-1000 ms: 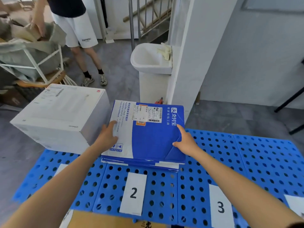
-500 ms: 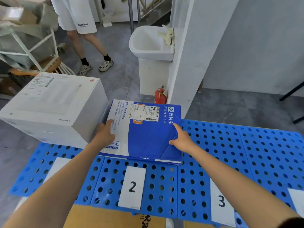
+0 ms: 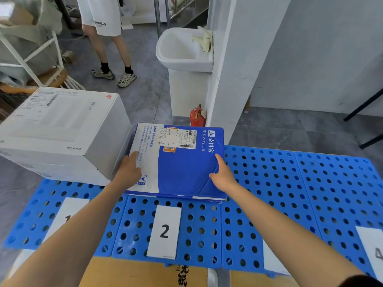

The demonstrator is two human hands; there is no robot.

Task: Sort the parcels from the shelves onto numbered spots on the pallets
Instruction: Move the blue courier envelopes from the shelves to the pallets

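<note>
A flat blue and white parcel (image 3: 182,162) with a shipping label lies on the blue perforated pallet (image 3: 279,183), just beyond the white card marked 2 (image 3: 164,232). My left hand (image 3: 129,169) rests on its white left part, fingers laid flat. My right hand (image 3: 220,175) touches its blue right part, index finger stretched along the edge. A large white box (image 3: 62,129) stands on the pallet's left end, behind the card marked 1 (image 3: 66,216), close beside the parcel.
Cards for further spots (image 3: 373,251) lie on the pallet's right side. A person (image 3: 107,38) stands at the back left near a cart with sacks (image 3: 24,48). A white sink (image 3: 184,50), a red extinguisher (image 3: 196,117) and a pillar (image 3: 230,79) stand behind the pallet. Brown cardboard (image 3: 134,274) lies at my feet.
The blue and white parcel has come down flat onto the pallet behind card 2. Both hands stayed on it. The view shifted downward and closer.
</note>
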